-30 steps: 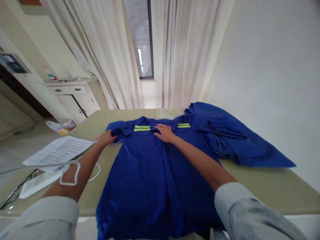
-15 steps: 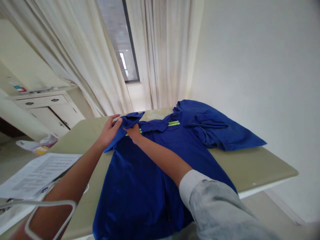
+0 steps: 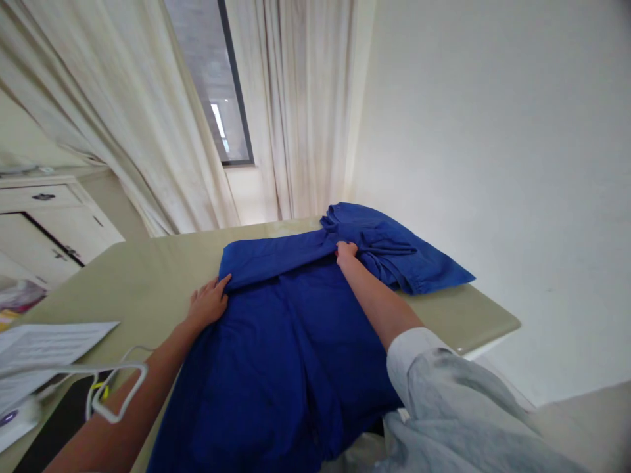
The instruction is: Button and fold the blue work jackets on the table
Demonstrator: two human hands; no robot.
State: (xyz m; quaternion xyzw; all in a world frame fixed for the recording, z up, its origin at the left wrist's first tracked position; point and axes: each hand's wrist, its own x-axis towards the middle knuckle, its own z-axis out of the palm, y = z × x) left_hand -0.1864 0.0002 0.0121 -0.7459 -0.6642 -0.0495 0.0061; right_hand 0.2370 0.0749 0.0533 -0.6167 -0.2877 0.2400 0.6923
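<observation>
- Nearest to us, at six o'clock, the lower part of the blue work shirt (image 3: 286, 368) hung over the near edge of the table (image 3: 142, 282); we saw its body spread flat up the middle of the tabletop.
- At about eight o'clock a white cable loop (image 3: 116, 394) lay over our left forearm, and beyond it, at nine o'clock, printed papers (image 3: 44, 345) rested on the table's left end.
- Our left hand (image 3: 208, 304) lay flat at ten o'clock from the shirt's middle, fingers (image 3: 221, 282) stretched out and not gripping, their tips touching the left end of the folded-over top band of the shirt.
- Our right hand (image 3: 346, 253) rested at one o'clock, at the right end of that same folded band; the fingers were curled down onto the cloth, but we could not tell whether they pinched it or only pressed on it.
- The folded band ran between the two hands, so the shirt lay under and between our fingers.
- Just beyond the right hand, at two o'clock, a second blue garment (image 3: 394, 253) lay crumpled, touching the shirt.
- Farthest off, at twelve o'clock, cream curtains (image 3: 296, 112) hung either side of a window (image 3: 217, 92), and a white cabinet (image 3: 44, 217) stood at ten o'clock.
</observation>
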